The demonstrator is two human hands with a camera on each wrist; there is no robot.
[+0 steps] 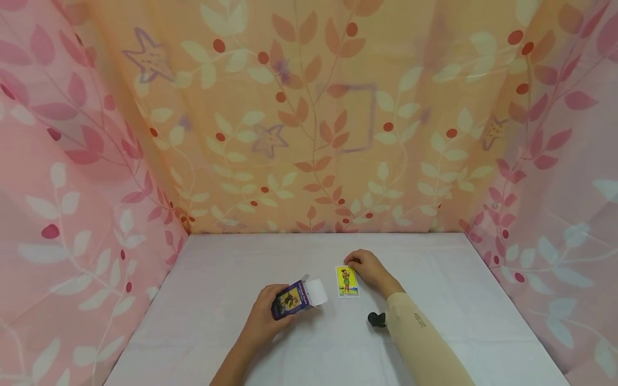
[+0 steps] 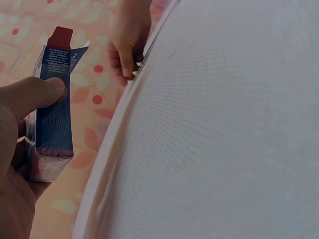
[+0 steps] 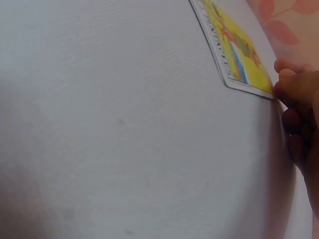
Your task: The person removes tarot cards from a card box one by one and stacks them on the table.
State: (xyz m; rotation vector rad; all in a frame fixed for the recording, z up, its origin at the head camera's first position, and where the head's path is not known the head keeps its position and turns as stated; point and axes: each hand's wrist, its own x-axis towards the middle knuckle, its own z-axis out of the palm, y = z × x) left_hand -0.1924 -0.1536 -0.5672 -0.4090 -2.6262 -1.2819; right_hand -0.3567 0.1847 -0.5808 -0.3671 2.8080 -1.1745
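Observation:
My left hand [image 1: 264, 317] grips a dark blue card box [image 1: 291, 299] with a picture on its front. The box is tilted, and its white top flap [image 1: 316, 292] stands open toward the right. In the left wrist view the thumb presses on the box's narrow side [image 2: 54, 119], which bears small print. My right hand [image 1: 369, 269] pinches the upper right edge of a yellow picture card [image 1: 347, 282] with a white border. The card shows a standing figure and lies face up, close over the table, just right of the box's open end.
A white cloth covers the table [image 1: 410, 252]. Patterned curtains stand at the back [image 1: 309, 177] and on both sides. A small black device [image 1: 376, 319] sits at the right wrist, beside the beige sleeve [image 1: 425, 338].

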